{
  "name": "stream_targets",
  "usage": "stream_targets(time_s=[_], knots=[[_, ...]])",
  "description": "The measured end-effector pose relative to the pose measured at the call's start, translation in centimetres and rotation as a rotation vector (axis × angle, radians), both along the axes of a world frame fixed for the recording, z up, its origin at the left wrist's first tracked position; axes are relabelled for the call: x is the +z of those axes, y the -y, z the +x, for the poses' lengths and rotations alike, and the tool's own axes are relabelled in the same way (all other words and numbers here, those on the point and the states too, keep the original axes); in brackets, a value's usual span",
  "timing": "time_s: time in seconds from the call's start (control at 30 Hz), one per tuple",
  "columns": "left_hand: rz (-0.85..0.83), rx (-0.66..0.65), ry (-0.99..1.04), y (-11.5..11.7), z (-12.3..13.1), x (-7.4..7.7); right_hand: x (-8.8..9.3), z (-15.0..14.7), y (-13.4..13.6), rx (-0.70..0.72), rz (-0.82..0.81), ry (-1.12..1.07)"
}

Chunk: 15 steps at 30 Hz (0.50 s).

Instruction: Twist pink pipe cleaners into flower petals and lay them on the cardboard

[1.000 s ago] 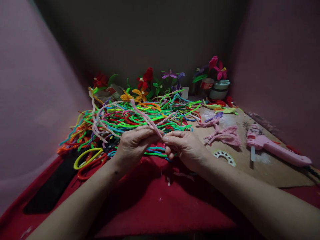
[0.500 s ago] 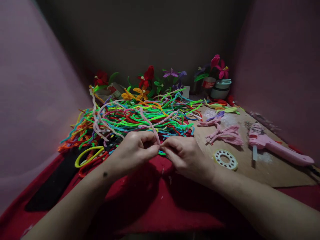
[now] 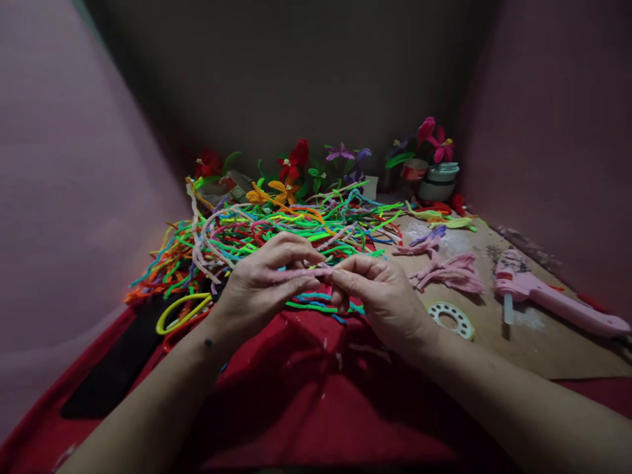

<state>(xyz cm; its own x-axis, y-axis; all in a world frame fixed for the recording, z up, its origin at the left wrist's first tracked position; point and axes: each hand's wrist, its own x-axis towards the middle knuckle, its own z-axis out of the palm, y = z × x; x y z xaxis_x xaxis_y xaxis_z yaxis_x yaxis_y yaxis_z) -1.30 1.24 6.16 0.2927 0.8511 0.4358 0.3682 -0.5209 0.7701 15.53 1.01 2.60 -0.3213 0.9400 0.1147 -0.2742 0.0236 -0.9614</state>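
Pink fuzzy pipe cleaner (image 3: 302, 273) was the thing in play here, pinched between both hands right over the red cloth (image 3: 306, 401), just in front of the big tangled pile of pipe cleaners (image 3: 276, 227). The left hand (image 3: 259, 289) had thumb and fingers closed around it, with the stem running sideways through the grip. The right hand (image 3: 382, 296) had its fingertips pinched shut on the other end, where the two hands almost touched. Whether it was one stem or a couple twisted together I couldn't tell, too dim and fuzzy.

My read on handling: super light, soft fluff outside but wire inside, so it'd bend easily and hold whatever shape it got. Not slippery at all, since the fuzz grips skin. Not fragile either, though the cut wire ends could poke. Best place to hold it would be close to the spot being bent, a pinch on either side, which was pretty much how the hands sat.

Off to the right on the cardboard sheet (image 3: 523, 349) lay a bundle of pink pieces (image 3: 451, 273), a white ring with holes (image 3: 451, 318) near the right wrist, and a pink glue gun (image 3: 543, 296) well apart from the hands. Finished flowers (image 3: 291, 168) stood along the back wall.
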Motion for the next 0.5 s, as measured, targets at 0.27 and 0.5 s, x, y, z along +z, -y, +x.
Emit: stream_targets(time_s=[0.27,0.5], knots=[[-0.202,0.015,-0.062,0.7,0.9,-0.9,-0.3,0.1,0.5,-0.034,0.189,0.215],[-0.513,-0.092,0.063,0.2,1.0,-1.4,-1.3,-0.2,0.8,-0.24,0.493,0.465]])
